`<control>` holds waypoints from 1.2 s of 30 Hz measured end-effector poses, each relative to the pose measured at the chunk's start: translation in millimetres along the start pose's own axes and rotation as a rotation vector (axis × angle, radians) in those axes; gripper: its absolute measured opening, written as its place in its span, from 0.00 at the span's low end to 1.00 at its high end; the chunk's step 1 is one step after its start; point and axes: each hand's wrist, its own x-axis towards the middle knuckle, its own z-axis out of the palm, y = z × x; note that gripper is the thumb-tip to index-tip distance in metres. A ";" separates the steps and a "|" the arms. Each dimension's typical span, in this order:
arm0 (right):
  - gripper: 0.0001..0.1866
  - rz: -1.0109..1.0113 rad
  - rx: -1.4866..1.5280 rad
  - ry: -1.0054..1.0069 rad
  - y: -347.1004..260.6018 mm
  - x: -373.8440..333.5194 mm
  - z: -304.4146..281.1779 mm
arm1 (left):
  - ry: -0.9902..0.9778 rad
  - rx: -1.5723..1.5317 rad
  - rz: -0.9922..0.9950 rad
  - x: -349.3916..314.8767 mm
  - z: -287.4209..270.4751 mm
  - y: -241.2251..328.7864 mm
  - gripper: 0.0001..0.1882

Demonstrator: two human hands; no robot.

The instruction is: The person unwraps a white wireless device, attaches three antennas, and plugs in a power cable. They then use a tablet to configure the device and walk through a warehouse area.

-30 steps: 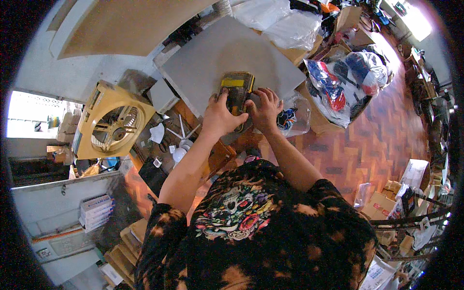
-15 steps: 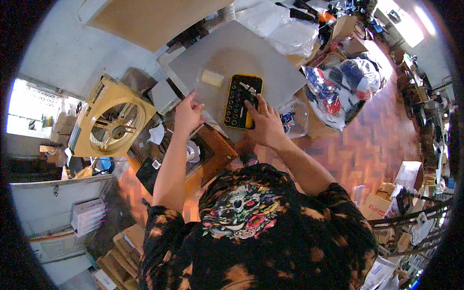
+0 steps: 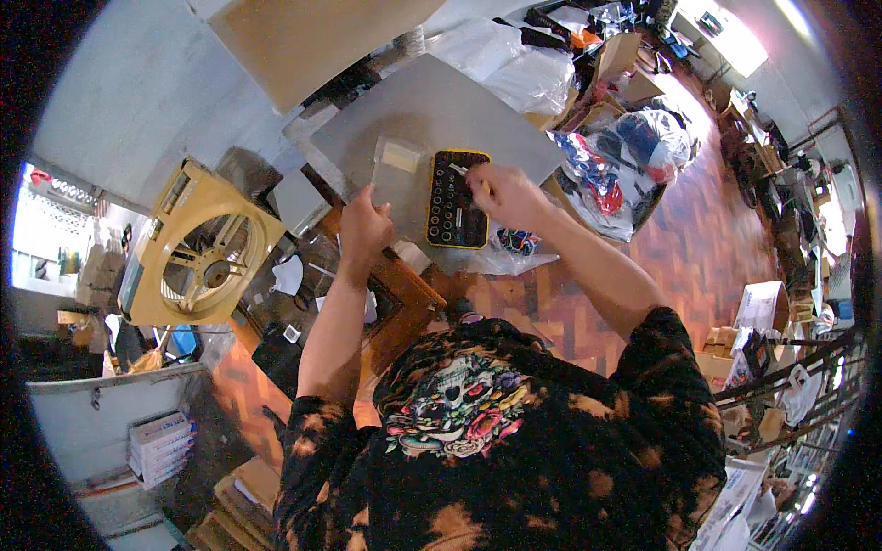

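Observation:
A black socket set case (image 3: 459, 216) with a yellow rim lies open on the grey tabletop (image 3: 441, 101), rows of round sockets in it. Over its right side is my right hand (image 3: 514, 195), fingers curled in a pinch; whatever they hold is hidden. A shiny metal piece (image 3: 457, 170) shows at the case's upper part, just left of those fingers. To the left, my left hand (image 3: 366, 228) is closed at the table's near edge, its fingertips by the corner of a clear plastic cover (image 3: 397, 174). What it grips, if anything, cannot be made out.
A clear plastic bag (image 3: 519, 253) with colourful contents lies right of the case. Farther right stands a cardboard box (image 3: 634, 216) of wrapped items. A beige fan housing (image 3: 207, 248) is at the left, above an open wooden drawer (image 3: 404, 294). White plastic wrapping (image 3: 505, 64) lies at the back.
My right hand has lifted from lying over the sockets into a curled pinch at the case's upper right. My left hand has shifted slightly nearer. The whole view has turned a little.

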 end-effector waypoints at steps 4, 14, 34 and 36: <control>0.21 0.412 0.365 0.215 -10.1 24.1 -39.6 | -0.081 0.035 -0.004 6.7 -0.9 3.4 0.26; 0.16 0.477 0.280 0.258 35.2 -32.8 -92.3 | 0.350 0.499 0.485 35.9 15.1 55.4 0.17; 0.14 0.211 0.174 -0.123 75.9 -57.4 61.7 | -0.204 0.711 1.179 99.1 123.3 125.8 0.06; 0.14 0.150 0.162 -0.106 71.4 -57.9 55.6 | -0.206 0.751 1.181 97.6 118.2 129.4 0.06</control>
